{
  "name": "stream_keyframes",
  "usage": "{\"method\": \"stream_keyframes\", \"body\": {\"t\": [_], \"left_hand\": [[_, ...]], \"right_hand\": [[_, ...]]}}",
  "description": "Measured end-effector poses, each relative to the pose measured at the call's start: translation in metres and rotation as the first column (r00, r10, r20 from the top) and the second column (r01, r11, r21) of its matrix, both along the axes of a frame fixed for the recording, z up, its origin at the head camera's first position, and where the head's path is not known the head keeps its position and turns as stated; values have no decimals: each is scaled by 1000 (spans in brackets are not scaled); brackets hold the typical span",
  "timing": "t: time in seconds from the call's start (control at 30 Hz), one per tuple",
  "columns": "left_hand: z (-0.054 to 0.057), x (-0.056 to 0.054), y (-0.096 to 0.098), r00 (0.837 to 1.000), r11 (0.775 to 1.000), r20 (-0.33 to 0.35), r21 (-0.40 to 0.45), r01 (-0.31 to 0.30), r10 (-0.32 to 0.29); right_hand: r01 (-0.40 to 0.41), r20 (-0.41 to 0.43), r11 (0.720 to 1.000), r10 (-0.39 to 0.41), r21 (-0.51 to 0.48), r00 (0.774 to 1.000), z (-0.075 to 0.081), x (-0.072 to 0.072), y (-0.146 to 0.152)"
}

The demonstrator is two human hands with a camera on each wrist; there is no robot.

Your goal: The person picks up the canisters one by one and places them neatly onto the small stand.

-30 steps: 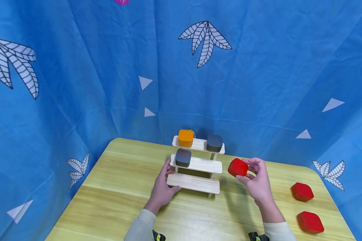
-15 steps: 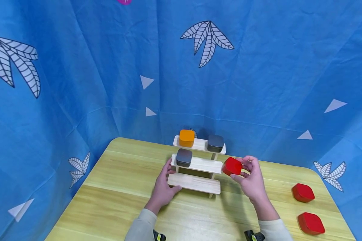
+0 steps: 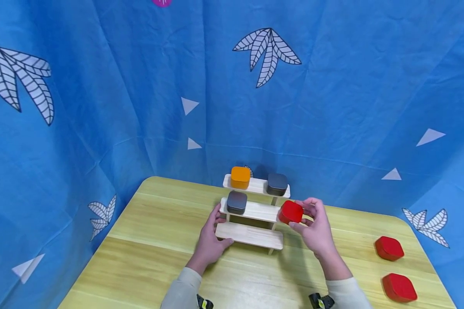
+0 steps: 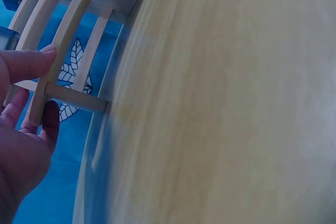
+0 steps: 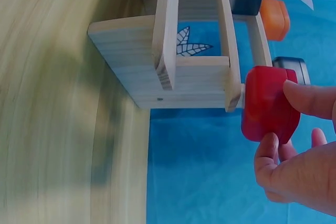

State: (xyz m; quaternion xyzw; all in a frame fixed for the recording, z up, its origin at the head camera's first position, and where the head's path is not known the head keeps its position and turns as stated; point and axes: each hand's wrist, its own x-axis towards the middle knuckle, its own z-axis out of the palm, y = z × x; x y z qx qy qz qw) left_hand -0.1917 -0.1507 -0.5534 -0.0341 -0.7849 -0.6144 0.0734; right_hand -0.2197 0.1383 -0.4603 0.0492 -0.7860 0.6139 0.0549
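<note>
A three-step wooden display shelf [image 3: 249, 234] stands at the back of the table. My left hand [image 3: 210, 245] grips its lower left end; in the left wrist view the thumb lies over the lowest board [image 4: 59, 56] and fingers sit beneath. My right hand [image 3: 316, 225] pinches a rounded-square red tin [image 3: 291, 212] at the right end of the middle step. From the right wrist view, the red tin [image 5: 268, 102] is beside the board's end; whether it touches cannot be told. A dark grey tin [image 3: 236, 202] occupies the middle step's left end.
On the top step are an orange tin [image 3: 240, 177] and another dark grey tin [image 3: 277, 184]. Two more red tins, one farther [image 3: 389, 248] and one nearer [image 3: 399, 288], lie on the table's right side. A blue curtain [image 3: 332, 107] hangs close behind.
My right hand has carried the red tin leftward, from beside the shelf to the middle step's right end. The left hand keeps its hold on the shelf.
</note>
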Motion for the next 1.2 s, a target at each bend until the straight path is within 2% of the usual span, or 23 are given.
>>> {"method": "stream_keyframes", "body": {"t": [0.27, 0.67, 0.83, 1.2], "left_hand": [[-2, -1, -1, 1000, 1000, -6, -14, -3, 3], [-2, -1, -1, 1000, 1000, -24, -14, -3, 3], [-1, -1, -1, 1000, 1000, 0, -25, -7, 7], [0, 0, -1, 1000, 1000, -11, -13, -1, 1]], "right_hand": [[-21, 15, 1000, 21, 5, 1000, 1, -1, -6], [-49, -15, 999, 49, -21, 999, -1, -5, -12], [-44, -13, 999, 44, -23, 999, -1, -5, -14], [-30, -16, 998, 29, -58, 999, -4, -7, -19]]}}
